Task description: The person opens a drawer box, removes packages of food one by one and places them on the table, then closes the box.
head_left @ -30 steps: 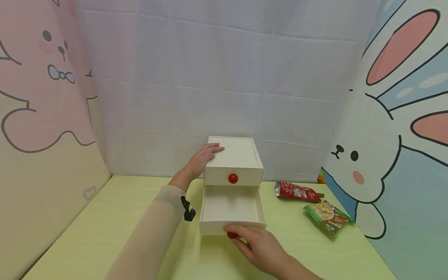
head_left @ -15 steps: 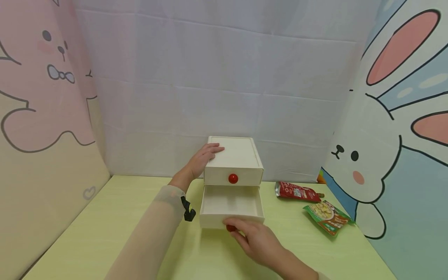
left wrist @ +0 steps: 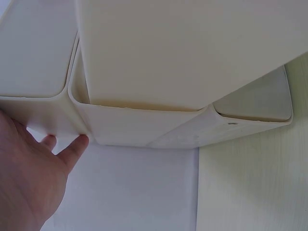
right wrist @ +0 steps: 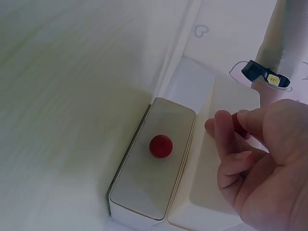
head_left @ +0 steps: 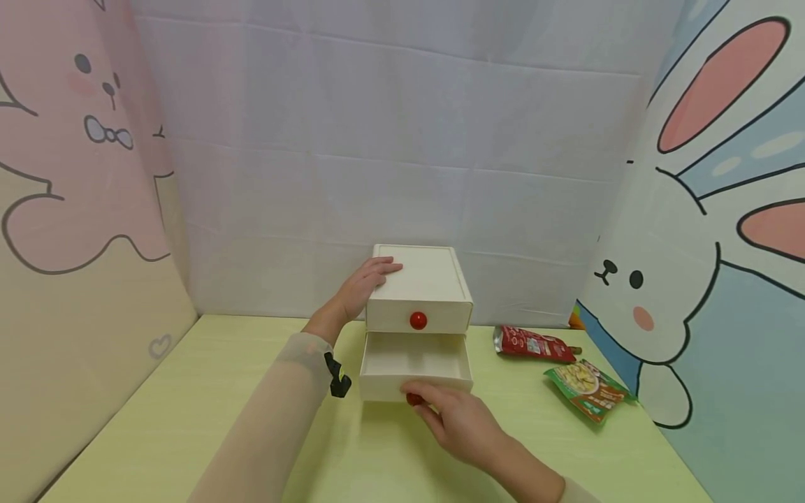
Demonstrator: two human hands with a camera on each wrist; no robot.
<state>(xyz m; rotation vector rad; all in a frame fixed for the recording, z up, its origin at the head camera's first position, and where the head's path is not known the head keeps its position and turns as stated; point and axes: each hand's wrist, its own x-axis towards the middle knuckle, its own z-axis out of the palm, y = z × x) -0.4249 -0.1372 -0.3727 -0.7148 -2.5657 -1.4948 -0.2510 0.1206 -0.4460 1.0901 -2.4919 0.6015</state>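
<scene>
A white drawer unit stands on the table, with a red knob on its shut upper drawer. My left hand rests on its top left edge, fingers spread; in the left wrist view two fingertips of that hand touch the side. Below the upper drawer, the pulled-out drawer shows a bare inside. My right hand pinches this drawer's red knob between thumb and fingers. In the right wrist view, a shut lower drawer with a red knob lies beside the pulled-out one.
Right of the unit, a red packet and a green packet lie on the yellow-green table. White cloth hangs behind, and printed cartoon panels stand at both sides. A black wristband is on the left forearm.
The pulled-out drawer has slid partly inward, and my right hand has moved away from me with its knob. My left hand has stayed in place on the unit.
</scene>
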